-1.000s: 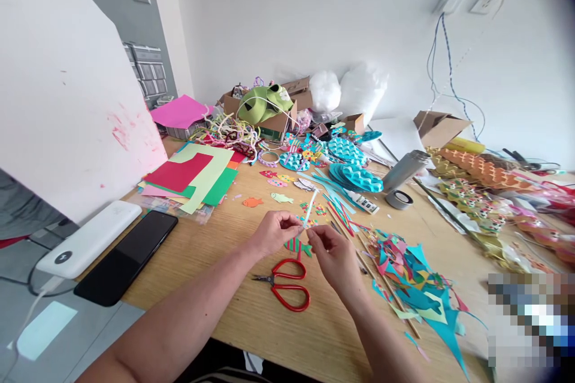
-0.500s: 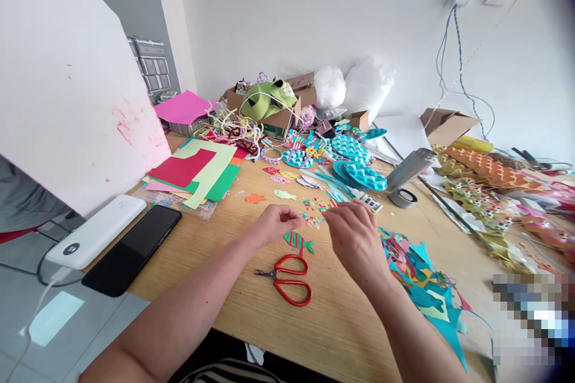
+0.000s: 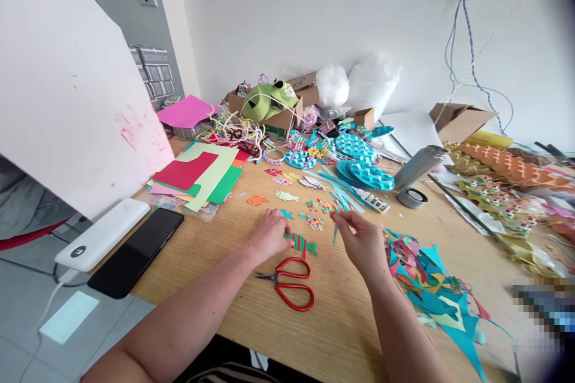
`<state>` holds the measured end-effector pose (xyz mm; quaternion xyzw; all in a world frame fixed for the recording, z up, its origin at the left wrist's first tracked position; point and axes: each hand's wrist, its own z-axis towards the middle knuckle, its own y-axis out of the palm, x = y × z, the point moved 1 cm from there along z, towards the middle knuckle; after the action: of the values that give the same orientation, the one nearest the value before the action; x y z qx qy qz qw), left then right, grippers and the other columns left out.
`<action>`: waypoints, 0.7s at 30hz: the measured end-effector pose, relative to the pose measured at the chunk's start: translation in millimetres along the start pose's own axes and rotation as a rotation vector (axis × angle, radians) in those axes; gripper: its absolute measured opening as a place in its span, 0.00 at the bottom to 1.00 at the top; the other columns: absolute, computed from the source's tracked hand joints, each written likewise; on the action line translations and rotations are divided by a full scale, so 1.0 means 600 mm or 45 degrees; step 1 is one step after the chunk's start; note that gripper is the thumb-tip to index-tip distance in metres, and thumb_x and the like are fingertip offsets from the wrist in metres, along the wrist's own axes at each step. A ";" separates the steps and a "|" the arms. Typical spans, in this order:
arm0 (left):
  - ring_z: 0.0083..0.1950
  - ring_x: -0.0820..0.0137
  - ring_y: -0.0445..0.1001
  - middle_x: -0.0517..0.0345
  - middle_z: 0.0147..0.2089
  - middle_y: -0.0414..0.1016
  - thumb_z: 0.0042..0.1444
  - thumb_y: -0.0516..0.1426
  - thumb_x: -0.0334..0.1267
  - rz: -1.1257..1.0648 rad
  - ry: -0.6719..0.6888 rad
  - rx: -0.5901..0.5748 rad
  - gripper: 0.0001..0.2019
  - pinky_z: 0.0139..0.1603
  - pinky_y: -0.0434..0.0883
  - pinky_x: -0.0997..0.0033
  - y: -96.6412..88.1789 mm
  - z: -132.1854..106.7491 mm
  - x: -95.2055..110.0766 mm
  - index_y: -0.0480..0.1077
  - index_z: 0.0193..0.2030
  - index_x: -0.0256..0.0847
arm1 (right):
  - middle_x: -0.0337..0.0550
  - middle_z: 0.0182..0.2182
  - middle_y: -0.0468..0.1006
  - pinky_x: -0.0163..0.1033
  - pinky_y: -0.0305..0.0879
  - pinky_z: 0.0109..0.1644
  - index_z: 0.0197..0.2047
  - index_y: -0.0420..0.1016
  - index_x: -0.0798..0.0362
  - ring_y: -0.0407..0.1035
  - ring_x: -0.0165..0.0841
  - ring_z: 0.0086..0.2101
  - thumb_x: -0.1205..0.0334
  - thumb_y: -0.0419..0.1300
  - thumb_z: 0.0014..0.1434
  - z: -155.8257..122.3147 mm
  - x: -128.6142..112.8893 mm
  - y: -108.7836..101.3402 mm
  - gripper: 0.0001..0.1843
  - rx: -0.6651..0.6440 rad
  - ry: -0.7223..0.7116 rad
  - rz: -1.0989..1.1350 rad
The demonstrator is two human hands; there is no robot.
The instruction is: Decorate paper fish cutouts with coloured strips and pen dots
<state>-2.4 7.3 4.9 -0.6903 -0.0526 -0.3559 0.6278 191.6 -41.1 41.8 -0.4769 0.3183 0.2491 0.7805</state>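
My left hand (image 3: pixel 271 234) rests low on the wooden table (image 3: pixel 341 323), its fingertips pressing the head end of a striped red-and-green paper fish (image 3: pixel 302 243). My right hand (image 3: pixel 363 238) hovers just right of the fish, its thumb and fingers pinched on a thin teal paper strip (image 3: pixel 335 227) that hangs down. Red-handled scissors (image 3: pixel 287 284) lie shut on the table just in front of both hands. Small dotted paper pieces (image 3: pixel 315 222) lie beyond the fish.
A black phone (image 3: pixel 137 251) and white power bank (image 3: pixel 103 242) lie at the left edge. Coloured card sheets (image 3: pixel 197 176), small paper fish (image 3: pixel 257 200), teal scalloped cut-outs (image 3: pixel 363 175), a tape roll (image 3: pixel 412 197) and metal bottle (image 3: pixel 420 166) fill the back. A heap of paper scraps (image 3: pixel 431 293) lies right.
The white strip once held between both hands is gone. My left hand dropped onto the striped fish. My right hand reached out to the teal strips and came back holding one.
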 end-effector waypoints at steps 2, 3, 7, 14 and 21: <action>0.51 0.56 0.67 0.47 0.42 0.72 0.42 0.68 0.36 0.006 -0.018 -0.021 0.09 0.53 0.65 0.60 -0.002 0.001 0.002 0.76 0.31 0.38 | 0.46 0.32 0.81 0.38 0.64 0.37 0.32 0.76 0.54 0.73 0.38 0.35 0.47 0.55 0.58 -0.003 0.008 0.004 0.18 0.003 0.016 0.039; 0.50 0.56 0.67 0.47 0.42 0.72 0.42 0.68 0.36 0.010 -0.022 -0.027 0.10 0.52 0.65 0.61 -0.003 0.001 0.003 0.76 0.32 0.38 | 0.46 0.33 0.81 0.38 0.64 0.38 0.32 0.75 0.53 0.73 0.38 0.35 0.47 0.55 0.58 -0.004 0.011 0.005 0.18 0.001 0.026 0.054; 0.48 0.59 0.68 0.51 0.39 0.73 0.43 0.68 0.35 0.001 -0.005 -0.017 0.08 0.48 0.66 0.63 -0.003 0.001 0.006 0.74 0.30 0.38 | 0.45 0.33 0.81 0.39 0.65 0.39 0.31 0.75 0.53 0.74 0.39 0.36 0.48 0.56 0.57 -0.007 0.016 0.006 0.17 -0.004 0.039 0.075; 0.32 0.70 0.71 0.60 0.28 0.73 0.46 0.62 0.29 -0.490 -0.158 0.009 0.05 0.35 0.66 0.71 -0.006 0.009 0.006 0.69 0.26 0.38 | 0.48 0.34 0.80 0.39 0.66 0.40 0.37 0.73 0.53 0.74 0.38 0.38 0.51 0.53 0.60 -0.008 0.023 0.006 0.15 0.006 0.098 0.208; 0.26 0.72 0.73 0.63 0.23 0.72 0.45 0.61 0.26 -1.441 -0.381 0.123 0.10 0.30 0.72 0.72 -0.011 0.017 0.001 0.62 0.27 0.38 | 0.43 0.28 0.75 0.38 0.66 0.38 0.30 0.69 0.52 0.71 0.34 0.31 0.47 0.54 0.59 -0.013 -0.001 -0.002 0.16 -0.030 0.027 0.469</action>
<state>-1.0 17.5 11.3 -0.5682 -0.5170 -0.5318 0.3565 190.1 -48.8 40.5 -0.4221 0.4055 0.3867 0.7127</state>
